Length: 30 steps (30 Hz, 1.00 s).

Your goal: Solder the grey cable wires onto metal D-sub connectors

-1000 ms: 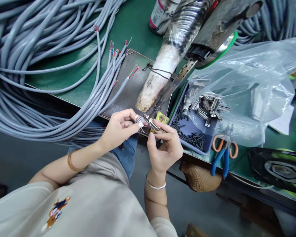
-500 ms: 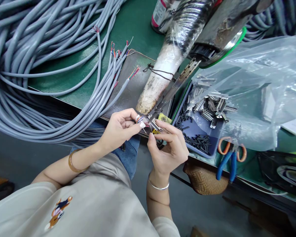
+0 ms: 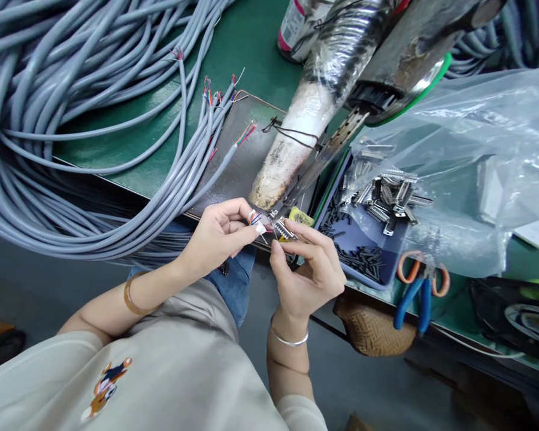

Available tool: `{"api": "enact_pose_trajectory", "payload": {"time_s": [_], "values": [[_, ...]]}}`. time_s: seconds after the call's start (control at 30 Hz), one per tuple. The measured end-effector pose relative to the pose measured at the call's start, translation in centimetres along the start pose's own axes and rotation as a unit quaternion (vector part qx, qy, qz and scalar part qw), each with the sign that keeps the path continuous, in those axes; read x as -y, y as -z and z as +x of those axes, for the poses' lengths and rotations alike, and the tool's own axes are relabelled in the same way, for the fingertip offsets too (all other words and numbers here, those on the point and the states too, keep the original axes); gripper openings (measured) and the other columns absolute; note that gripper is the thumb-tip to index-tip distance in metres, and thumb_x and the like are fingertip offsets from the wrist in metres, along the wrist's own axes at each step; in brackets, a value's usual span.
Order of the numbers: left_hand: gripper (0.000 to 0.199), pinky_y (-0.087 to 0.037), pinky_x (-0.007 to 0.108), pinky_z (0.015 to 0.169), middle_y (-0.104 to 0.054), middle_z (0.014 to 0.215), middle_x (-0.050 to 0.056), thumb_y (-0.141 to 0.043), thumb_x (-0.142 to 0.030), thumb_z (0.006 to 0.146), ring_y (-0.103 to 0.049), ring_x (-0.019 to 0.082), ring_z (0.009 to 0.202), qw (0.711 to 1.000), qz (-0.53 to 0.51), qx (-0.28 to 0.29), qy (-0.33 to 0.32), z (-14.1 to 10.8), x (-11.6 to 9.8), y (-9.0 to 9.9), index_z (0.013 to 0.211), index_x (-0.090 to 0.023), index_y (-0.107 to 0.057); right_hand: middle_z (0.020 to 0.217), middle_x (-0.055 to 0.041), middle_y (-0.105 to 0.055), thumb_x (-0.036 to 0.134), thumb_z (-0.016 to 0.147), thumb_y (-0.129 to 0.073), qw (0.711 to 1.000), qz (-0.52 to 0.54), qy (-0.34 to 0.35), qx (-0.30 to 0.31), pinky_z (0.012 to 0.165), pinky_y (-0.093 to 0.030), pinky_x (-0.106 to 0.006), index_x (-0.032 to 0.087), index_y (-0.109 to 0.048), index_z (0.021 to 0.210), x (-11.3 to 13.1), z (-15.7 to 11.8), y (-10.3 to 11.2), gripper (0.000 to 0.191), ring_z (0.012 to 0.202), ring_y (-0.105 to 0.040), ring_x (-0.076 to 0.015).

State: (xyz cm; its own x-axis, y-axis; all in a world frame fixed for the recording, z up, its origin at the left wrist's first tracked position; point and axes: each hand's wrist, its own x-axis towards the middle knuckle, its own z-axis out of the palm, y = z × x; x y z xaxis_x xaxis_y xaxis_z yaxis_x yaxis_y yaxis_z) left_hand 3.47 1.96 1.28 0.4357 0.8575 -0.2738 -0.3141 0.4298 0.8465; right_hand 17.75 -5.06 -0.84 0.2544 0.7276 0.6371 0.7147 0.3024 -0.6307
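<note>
My left hand [image 3: 222,233] pinches thin coloured wires [image 3: 254,219] between thumb and fingers; white material covers a fingertip or sits at the pinch. My right hand [image 3: 309,263] grips a small metal multi-pin connector [image 3: 284,228] between thumb and fingers, its row of pins facing the wires. Just above both hands is the tip of a soldering iron [image 3: 317,161], close to the connector. Whether the tip touches a pin is too small to tell. A white-wrapped tube [image 3: 281,152] ends right behind my fingers.
Grey cables [image 3: 94,197] with stripped ends lie at left, partly over a dark plate [image 3: 247,114]. At right, a blue tray [image 3: 388,251] holds black sleeves and a plastic bag [image 3: 458,137] of connectors [image 3: 397,194]. Pliers [image 3: 415,290] and orange-handled scissors [image 3: 406,266] sit at the bench edge.
The view has shifted very slightly. Both hands keep their hold on the wires and the connector, with almost no visible movement.
</note>
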Motion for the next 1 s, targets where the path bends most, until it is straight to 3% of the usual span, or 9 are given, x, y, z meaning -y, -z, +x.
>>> {"api": "enact_pose_trajectory", "payload": {"time_s": [0.57,1.0], "values": [[0.034,-0.031,0.015,0.033,-0.069,0.067,-0.003,-0.089,-0.027,0.069,-0.040,0.000,0.035,1.000,-0.015,0.000,0.021,0.0,0.2,0.2,0.070,-0.015,-0.057,0.106,-0.0020,-0.080,0.013,0.085,-0.077,1.000,0.002,-0.018,0.011,0.078,-0.066,-0.036,0.023,-0.067,0.084,-0.2,-0.3,0.0,0.015,0.092,-0.078,-0.0194],[0.027,-0.031,0.014,0.034,-0.055,0.055,-0.008,-0.085,-0.021,0.072,-0.038,0.001,0.037,1.000,0.009,-0.003,-0.003,-0.1,-0.1,0.1,0.071,-0.017,-0.058,0.104,-0.0008,-0.079,0.012,0.084,-0.080,1.000,0.002,-0.026,0.007,0.079,-0.065,-0.036,0.024,-0.070,0.085,0.3,0.4,-0.1,0.015,0.092,-0.078,-0.0187]]}}
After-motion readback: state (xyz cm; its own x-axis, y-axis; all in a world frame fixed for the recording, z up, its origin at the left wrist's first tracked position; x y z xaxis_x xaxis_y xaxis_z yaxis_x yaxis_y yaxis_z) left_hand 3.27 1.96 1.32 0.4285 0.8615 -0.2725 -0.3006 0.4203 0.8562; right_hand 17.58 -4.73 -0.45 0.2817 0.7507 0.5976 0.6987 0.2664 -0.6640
